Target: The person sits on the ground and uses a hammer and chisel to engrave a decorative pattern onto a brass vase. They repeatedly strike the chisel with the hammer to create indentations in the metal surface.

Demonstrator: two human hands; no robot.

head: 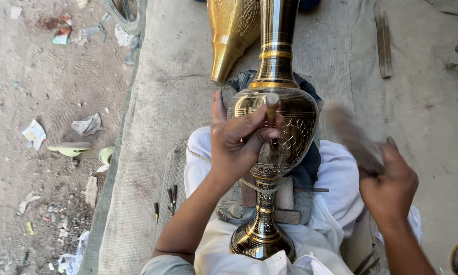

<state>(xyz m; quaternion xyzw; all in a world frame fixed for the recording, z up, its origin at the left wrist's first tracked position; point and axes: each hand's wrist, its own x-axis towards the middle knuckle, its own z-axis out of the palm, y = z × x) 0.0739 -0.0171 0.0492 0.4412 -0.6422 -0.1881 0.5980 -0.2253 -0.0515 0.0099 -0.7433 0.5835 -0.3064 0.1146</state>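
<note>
I see vase [282, 109] lying on lap, top cut off by edge. Left hand [239, 145] pinches chisel [272, 104] against vase belly; tip hidden. Right hand [389, 186] grips mallet [353, 135], all blurry. Second gold vase [229, 35] behind, half cut off. Can't see inside either.

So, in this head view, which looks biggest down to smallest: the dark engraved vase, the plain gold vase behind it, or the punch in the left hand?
1. Dark engraved vase, largest by far.
2. Gold vase, though the frame's top edge cuts it off and it lies farther away, so its true size is unsure.
3. Punch, smallest, held by the left hand.
</note>
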